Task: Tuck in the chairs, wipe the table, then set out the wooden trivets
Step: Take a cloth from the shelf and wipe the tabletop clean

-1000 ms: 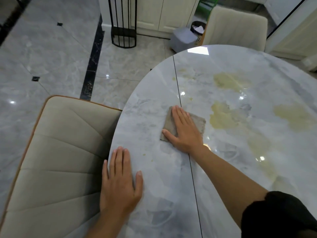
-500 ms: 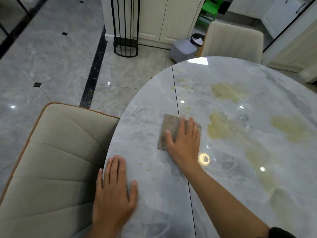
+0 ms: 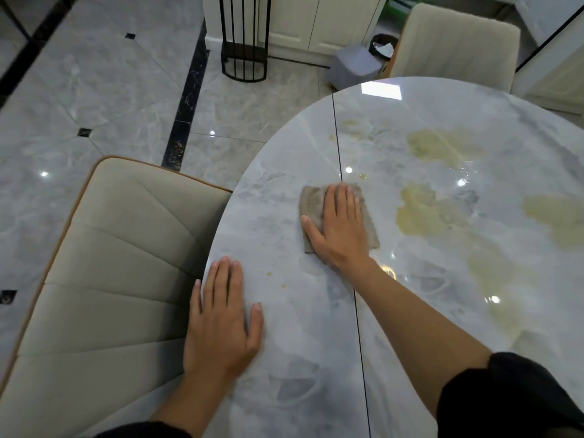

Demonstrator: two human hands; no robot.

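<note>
Clearly the wiping step is in hand, and it turns on which way the dirt lies from the cloth. The right hand (image 3: 339,229) lies flat on a folded grey-brown cloth (image 3: 311,199). Its fingers are straight and close together, pointing toward the far side, with the thumb spread to the left. It presses the cloth onto the table (image 3: 284,358) rather than gripping it. The cloth sits across the dark seam (image 3: 337,137) in the tabletop and looks roughly square, so it has no long axis to speak of.

The nearest yellowish stain (image 3: 423,216) lies to the right of the hand, near the cloth's right edge but apart from it. A second stain (image 3: 442,147) lies far and right, and a third (image 3: 550,216) sits by the right edge of the view. A few small specks (image 3: 268,274) lie near and left, between the two hands.

The left hand (image 3: 221,317) rests flat on the near left rim, fingers straight and holding nothing (a brace, by the look of it). It lies just beside the near chair (image 3: 110,263), whose back stands against the table's edge. The far chair (image 3: 452,42) looks pushed in too.

So the right hand is the nearer one to the stains, and the sweep probably needs to go rightward, sideways to the way the fingers point. No trivets are in view.
</note>
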